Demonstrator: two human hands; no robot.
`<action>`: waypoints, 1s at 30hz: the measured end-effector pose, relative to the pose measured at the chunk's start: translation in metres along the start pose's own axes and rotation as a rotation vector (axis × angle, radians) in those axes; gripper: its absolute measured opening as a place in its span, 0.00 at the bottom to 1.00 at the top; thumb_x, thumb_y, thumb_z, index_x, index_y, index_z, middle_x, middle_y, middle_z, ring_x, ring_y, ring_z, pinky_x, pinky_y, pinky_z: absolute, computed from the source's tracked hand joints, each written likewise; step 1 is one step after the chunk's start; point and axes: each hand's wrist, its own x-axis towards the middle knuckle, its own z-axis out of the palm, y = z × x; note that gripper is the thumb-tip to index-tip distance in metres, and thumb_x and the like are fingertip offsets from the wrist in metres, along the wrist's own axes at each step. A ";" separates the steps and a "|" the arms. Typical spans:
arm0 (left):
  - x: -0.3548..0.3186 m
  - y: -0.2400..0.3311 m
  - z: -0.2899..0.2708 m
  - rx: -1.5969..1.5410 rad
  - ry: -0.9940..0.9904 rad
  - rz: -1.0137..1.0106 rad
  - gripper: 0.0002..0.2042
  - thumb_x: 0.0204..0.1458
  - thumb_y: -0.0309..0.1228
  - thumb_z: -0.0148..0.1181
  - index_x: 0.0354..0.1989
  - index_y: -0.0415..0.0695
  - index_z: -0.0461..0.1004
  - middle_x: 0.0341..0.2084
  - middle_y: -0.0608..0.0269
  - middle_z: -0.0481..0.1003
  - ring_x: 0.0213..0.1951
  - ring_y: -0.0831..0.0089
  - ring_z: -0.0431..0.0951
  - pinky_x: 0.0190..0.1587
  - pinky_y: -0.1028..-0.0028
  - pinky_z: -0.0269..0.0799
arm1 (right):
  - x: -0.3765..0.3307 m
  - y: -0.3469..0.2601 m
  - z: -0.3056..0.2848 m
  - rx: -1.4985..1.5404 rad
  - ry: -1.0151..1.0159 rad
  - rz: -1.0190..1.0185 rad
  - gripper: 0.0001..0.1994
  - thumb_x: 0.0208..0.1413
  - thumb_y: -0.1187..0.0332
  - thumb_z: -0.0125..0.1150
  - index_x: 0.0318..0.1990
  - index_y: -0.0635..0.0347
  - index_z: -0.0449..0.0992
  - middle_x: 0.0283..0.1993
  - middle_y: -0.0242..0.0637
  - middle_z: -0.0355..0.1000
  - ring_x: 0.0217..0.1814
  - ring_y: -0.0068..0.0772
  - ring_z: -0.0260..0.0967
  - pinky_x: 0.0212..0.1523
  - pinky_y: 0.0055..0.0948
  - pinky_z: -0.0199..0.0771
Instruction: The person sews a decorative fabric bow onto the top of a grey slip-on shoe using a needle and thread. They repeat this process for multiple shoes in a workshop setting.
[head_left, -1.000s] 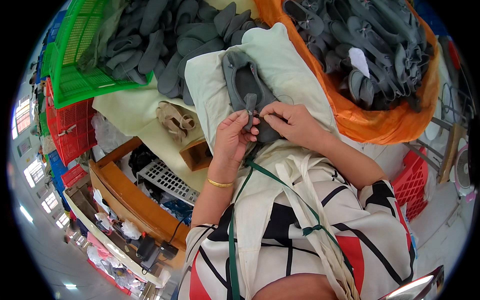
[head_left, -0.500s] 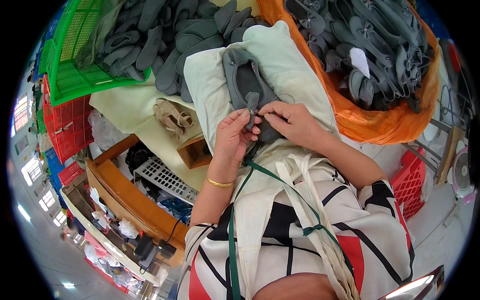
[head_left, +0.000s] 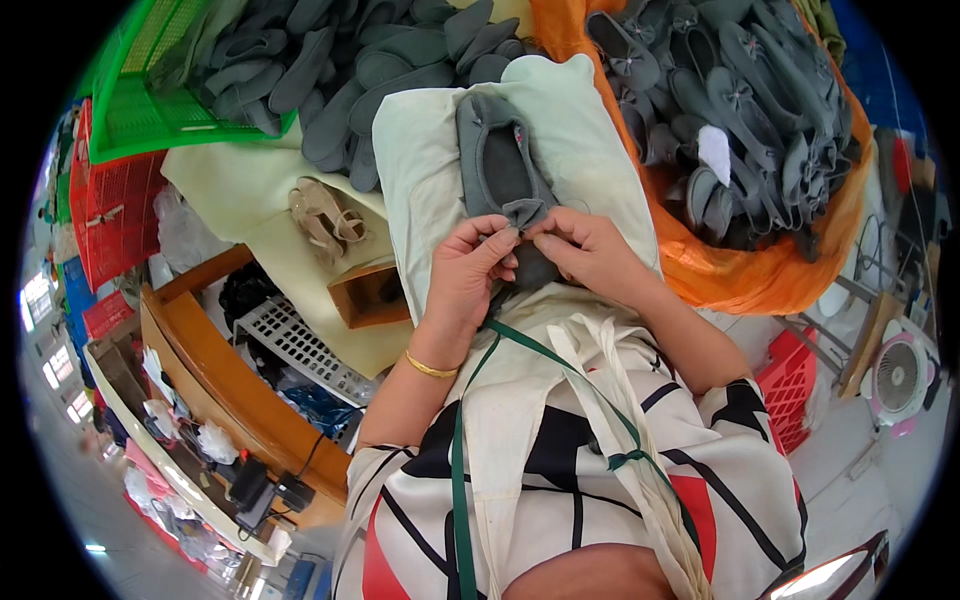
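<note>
Grey slip-on shoe: on white cushion, long axis pointing away, toe nearest the fingers
Left hand: pinching grey bow above the toe
Right hand: at bow's right edge, grip unclear

We log the shoe as dark grey, its bow the same grey, the heaped shoes matching; cushion pale greenish white; sack bright orange; one crate vivid green, the basket red; sandals beige; apron cream, its ties dark green; we see the garment white, patterned with black lines, black and red blocks; bangle gold.
</note>
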 end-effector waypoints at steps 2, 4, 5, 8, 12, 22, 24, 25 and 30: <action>-0.001 0.000 0.003 0.033 -0.003 0.002 0.09 0.56 0.27 0.66 0.43 0.39 0.78 0.30 0.66 0.78 0.26 0.81 0.76 0.28 0.83 0.73 | 0.001 0.006 -0.001 0.053 -0.022 0.016 0.06 0.66 0.70 0.54 0.46 0.59 0.75 0.25 0.22 0.66 0.23 0.10 0.57 0.24 0.17 0.57; -0.002 0.000 0.004 0.054 -0.004 0.000 0.09 0.55 0.27 0.67 0.43 0.39 0.78 0.29 0.68 0.78 0.26 0.82 0.74 0.28 0.83 0.72 | 0.002 0.008 -0.001 0.089 -0.035 0.043 0.06 0.67 0.70 0.54 0.46 0.58 0.74 0.24 0.21 0.65 0.22 0.10 0.56 0.23 0.16 0.57; -0.002 0.000 0.005 0.059 -0.003 -0.002 0.10 0.55 0.27 0.67 0.43 0.39 0.78 0.29 0.69 0.78 0.26 0.83 0.74 0.28 0.83 0.71 | 0.003 0.008 -0.001 0.099 -0.036 0.061 0.06 0.67 0.69 0.54 0.47 0.58 0.74 0.24 0.21 0.65 0.22 0.10 0.57 0.23 0.16 0.57; -0.001 -0.003 0.001 0.066 -0.018 0.009 0.09 0.55 0.26 0.66 0.43 0.39 0.78 0.30 0.68 0.78 0.27 0.82 0.75 0.29 0.82 0.72 | 0.005 0.008 0.001 0.090 -0.033 0.097 0.06 0.67 0.69 0.53 0.47 0.57 0.74 0.23 0.21 0.65 0.21 0.10 0.58 0.23 0.15 0.57; -0.002 -0.003 0.002 0.089 -0.011 0.012 0.09 0.54 0.27 0.67 0.42 0.39 0.80 0.28 0.69 0.77 0.25 0.84 0.73 0.28 0.83 0.71 | 0.005 -0.001 0.005 0.056 -0.004 0.149 0.05 0.67 0.69 0.53 0.43 0.59 0.74 0.24 0.24 0.66 0.23 0.12 0.61 0.24 0.17 0.62; 0.000 -0.008 0.003 0.098 -0.015 0.088 0.09 0.54 0.28 0.69 0.40 0.38 0.80 0.26 0.69 0.77 0.24 0.86 0.72 0.26 0.85 0.70 | 0.008 -0.010 0.013 -0.059 0.027 0.148 0.10 0.65 0.68 0.54 0.51 0.59 0.70 0.25 0.25 0.67 0.23 0.14 0.61 0.22 0.17 0.64; 0.000 -0.008 0.002 0.126 -0.007 0.103 0.09 0.54 0.29 0.69 0.40 0.38 0.80 0.25 0.70 0.77 0.23 0.87 0.72 0.26 0.85 0.70 | 0.007 -0.012 0.012 -0.040 0.012 0.090 0.14 0.65 0.66 0.54 0.56 0.56 0.66 0.24 0.24 0.64 0.21 0.13 0.59 0.21 0.16 0.65; -0.001 -0.008 0.002 0.154 -0.014 0.101 0.09 0.55 0.28 0.68 0.41 0.38 0.79 0.26 0.69 0.77 0.23 0.86 0.72 0.26 0.84 0.70 | 0.007 -0.013 0.011 -0.047 0.016 0.089 0.15 0.65 0.66 0.54 0.57 0.56 0.65 0.24 0.24 0.64 0.21 0.13 0.59 0.21 0.16 0.65; -0.001 -0.010 0.004 0.270 -0.025 0.133 0.09 0.54 0.28 0.69 0.40 0.38 0.80 0.23 0.71 0.76 0.21 0.87 0.71 0.24 0.85 0.68 | 0.011 -0.007 0.013 -0.086 0.068 0.014 0.19 0.62 0.67 0.56 0.56 0.64 0.64 0.29 0.30 0.69 0.24 0.15 0.61 0.23 0.19 0.64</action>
